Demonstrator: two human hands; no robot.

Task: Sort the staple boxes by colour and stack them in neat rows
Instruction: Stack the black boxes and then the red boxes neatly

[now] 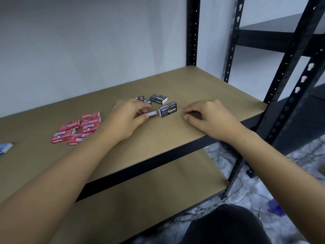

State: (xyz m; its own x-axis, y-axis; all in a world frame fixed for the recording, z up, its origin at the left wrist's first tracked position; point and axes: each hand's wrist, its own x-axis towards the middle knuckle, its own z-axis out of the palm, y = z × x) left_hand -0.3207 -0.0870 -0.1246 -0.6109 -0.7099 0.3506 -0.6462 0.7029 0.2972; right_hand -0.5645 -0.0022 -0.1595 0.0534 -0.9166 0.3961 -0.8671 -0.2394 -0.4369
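Observation:
Several red staple boxes (77, 128) lie in a loose heap on the left of the brown shelf board (202, 85). Black staple boxes sit in the middle: one (168, 109) stands on its long edge, another (158, 98) lies flat behind it, and more (143, 99) are partly hidden behind my left hand. My left hand (127, 118) pinches a black staple box (151, 113) by its end, just left of the standing one. My right hand (209, 116) rests on the board to the right, fingers curled, holding nothing. A blue box (5, 149) shows at the left edge.
Black perforated steel uprights (192, 32) frame the shelf at the back and right. A second brown board (158, 182) lies below. A white wall is behind. Mottled grey floor and a purple object (277, 207) show at the lower right.

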